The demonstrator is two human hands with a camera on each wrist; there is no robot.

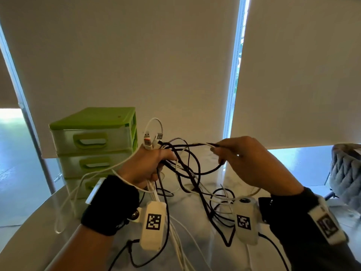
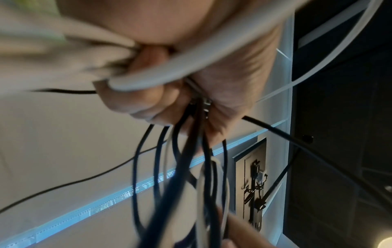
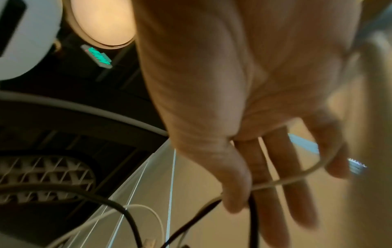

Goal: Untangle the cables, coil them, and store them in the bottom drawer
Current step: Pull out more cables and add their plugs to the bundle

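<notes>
The left hand (image 1: 145, 165) is fisted around a bundle of black and white cables (image 1: 187, 169). At its 3 o'clock, the right hand (image 1: 244, 159) pinches one strand; loops hang onto the bench (image 1: 39, 222). The green drawer unit (image 1: 93, 141) stands at 10 o'clock.

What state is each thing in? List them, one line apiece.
Left hand: grips the cable bundle.
Right hand: pinches a black cable.
Cables: tangled, lifted, ends trailing on the table.
Drawer unit: upright; its visible drawers closed.
</notes>
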